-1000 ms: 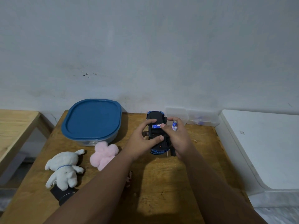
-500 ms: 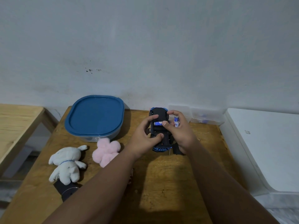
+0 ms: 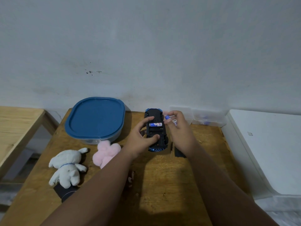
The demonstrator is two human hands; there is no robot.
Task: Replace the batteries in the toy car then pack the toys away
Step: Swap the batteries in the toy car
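Observation:
A blue toy car (image 3: 156, 121) lies upside down on the wooden table (image 3: 171, 181), its black underside up. One white and blue battery (image 3: 155, 124) sits in the open compartment. My left hand (image 3: 141, 139) grips the car from the left, thumb on its near end. Beside the car's right side, my right hand (image 3: 179, 131) holds two small batteries (image 3: 171, 119) between its fingers. A thin screwdriver (image 3: 171, 148) and a black cover piece (image 3: 178, 152) lie on the table under my right wrist.
A clear container with a blue lid (image 3: 95, 119) stands at the back left. A white plush (image 3: 67, 167) and a pink plush (image 3: 106, 153) lie in front of it. Small clear boxes (image 3: 208, 119) line the wall. A white surface (image 3: 267, 144) borders the table's right.
My right hand has drawn slightly away from the car to the right, uncovering the battery in the compartment. The left hand keeps its grip on the car.

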